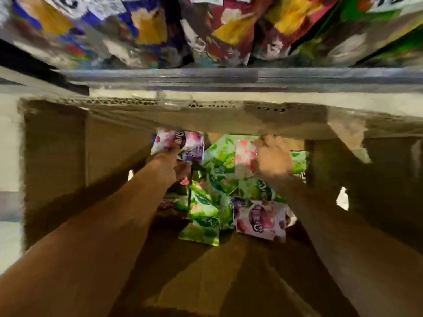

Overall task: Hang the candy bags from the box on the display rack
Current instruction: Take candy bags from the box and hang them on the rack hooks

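Cardboard box [55, 156] holds a heap of bags [206, 209], so most of the hanging looks undone, though the far rack [229, 75] carries packs [229, 30]. The left hand [174, 165] grips a purple bag [183, 140] at the heap's far left. The right hand [272, 156] lies on a pink bag [245, 154], its grip too blurred to tell.

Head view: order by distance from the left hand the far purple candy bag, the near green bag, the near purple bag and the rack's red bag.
1. Far purple candy bag: gripped by the left hand, far left.
2. Near green bag: pile's front edge.
3. Near purple bag: front right.
4. Rack's red bag: hanging high above.
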